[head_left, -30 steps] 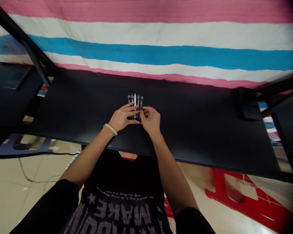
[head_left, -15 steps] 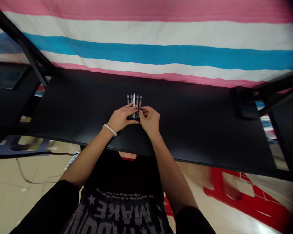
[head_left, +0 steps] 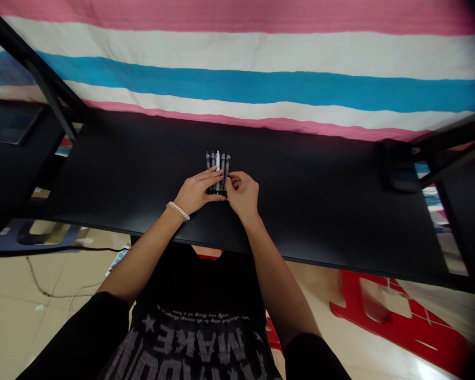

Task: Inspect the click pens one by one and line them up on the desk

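Fingers (head_left: 208,179) of the left hand (head_left: 196,194) lay flat across a row of five slim pens (head_left: 217,162) on a black desk (head_left: 320,211); the right hand (head_left: 242,196) pinched its fingertips together at the row's right edge.

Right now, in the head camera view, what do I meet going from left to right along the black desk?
Beaded bracelet, left hand, row of pens, right hand, dark boxy object.
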Demonstrator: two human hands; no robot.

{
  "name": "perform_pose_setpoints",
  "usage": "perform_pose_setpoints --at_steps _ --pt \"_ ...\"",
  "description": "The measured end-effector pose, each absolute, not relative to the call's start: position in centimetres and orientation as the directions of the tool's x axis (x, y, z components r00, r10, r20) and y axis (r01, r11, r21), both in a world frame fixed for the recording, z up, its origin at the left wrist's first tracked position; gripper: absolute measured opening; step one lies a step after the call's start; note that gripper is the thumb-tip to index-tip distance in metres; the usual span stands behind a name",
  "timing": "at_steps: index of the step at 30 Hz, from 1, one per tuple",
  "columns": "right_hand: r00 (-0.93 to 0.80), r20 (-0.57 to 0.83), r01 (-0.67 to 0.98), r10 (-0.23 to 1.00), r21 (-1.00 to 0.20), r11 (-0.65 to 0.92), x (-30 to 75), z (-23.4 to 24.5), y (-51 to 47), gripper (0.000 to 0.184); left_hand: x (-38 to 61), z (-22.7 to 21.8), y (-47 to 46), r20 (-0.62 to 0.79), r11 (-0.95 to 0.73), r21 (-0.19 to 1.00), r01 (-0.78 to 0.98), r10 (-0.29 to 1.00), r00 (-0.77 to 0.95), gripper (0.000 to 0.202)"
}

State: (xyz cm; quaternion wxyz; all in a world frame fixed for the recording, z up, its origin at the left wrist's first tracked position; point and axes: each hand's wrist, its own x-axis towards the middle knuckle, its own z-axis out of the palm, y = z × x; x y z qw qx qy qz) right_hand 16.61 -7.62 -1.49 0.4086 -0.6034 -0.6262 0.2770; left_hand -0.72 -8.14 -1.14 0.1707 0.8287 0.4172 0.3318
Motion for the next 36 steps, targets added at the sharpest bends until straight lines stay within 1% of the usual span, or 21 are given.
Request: perform_pose_setpoints --at_steps 5,18,25,30,36 --pt "0.058 0.182 0.524 0.982 -0.842 0.125 16.57 -1.35 -7.63 0.019 -0.75 -1.21 -8.22 0.430 -0.604 0.548 0.578 0.796 0.425 0.059" --pt "0.054 0.176 0.536 0.983 -0.835 0.121 16.55 -1.09 -7.71 0.017 -0.79 -1.14 -8.36 0.408 -0.590 0.544 0.596 0.807 0.427 0.057" --pt "0.052 0.137 0.519 0.989 -0.850 0.090 16.53 -1.08 -7.65 0.017 -0.77 -0.95 -8.50 0.393 -0.582 0.549 0.601 0.814 0.429 0.054" --pt "0.052 0.160 0.540 0.986 -0.835 0.107 16.54 -1.20 -7.67 0.017 -0.75 -0.89 -8.48 0.388 -0.582 0.548 0.601 0.813 0.434 0.054" --pt "0.050 0.178 0.527 0.983 -0.841 0.126 16.55 -1.39 -7.63 0.018 -0.81 -0.98 -8.40 0.399 -0.592 0.546 0.593 0.806 0.437 0.056"
